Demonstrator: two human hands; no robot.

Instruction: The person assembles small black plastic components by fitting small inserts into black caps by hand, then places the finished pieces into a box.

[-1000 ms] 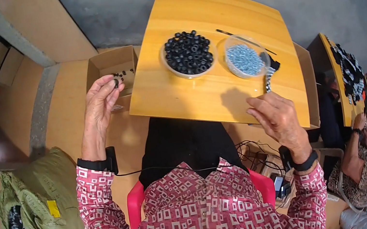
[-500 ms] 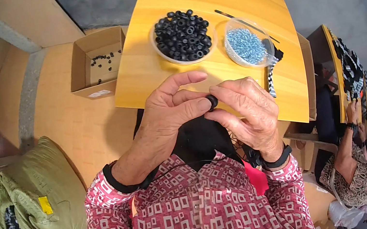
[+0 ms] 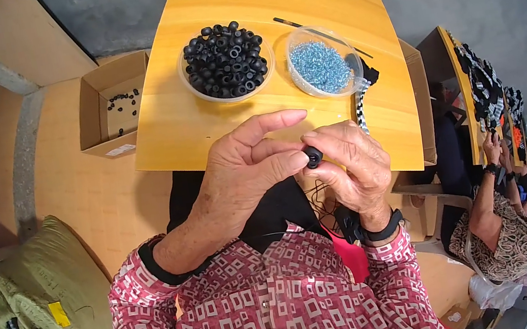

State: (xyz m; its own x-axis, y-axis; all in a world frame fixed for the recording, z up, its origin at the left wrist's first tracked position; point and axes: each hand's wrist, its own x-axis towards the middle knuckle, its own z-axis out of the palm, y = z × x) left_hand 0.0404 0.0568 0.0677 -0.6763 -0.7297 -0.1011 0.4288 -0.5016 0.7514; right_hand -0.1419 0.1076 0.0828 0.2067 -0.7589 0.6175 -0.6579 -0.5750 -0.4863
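Observation:
Pinched between my two hands is a small round black cap [image 3: 313,156] with a hollow end. My right hand [image 3: 352,159] grips it between thumb and fingertips. My left hand [image 3: 240,172] has its thumb and a bent finger at the cap's left side, with its forefinger stretched out above. Just beyond, on the table, a clear round bowl [image 3: 195,90] is heaped with similar black caps [image 3: 227,58]. Right of it, another clear tub [image 3: 307,86] holds many tiny shiny pale-blue pieces [image 3: 320,64].
The yellow wooden table [image 3: 177,134] bears a thin dark rod [image 3: 288,22] and a black-and-white checked strip [image 3: 359,105]. An open cardboard box [image 3: 90,121] with several black pieces stands left; a green sack [image 3: 55,300] sits nearer. At right, another person [image 3: 500,228] works at a table.
The cap has turned so that its hollow end faces me. My head view has shifted, so the table and bowls appear farther left. Both hands keep their places at the cap.

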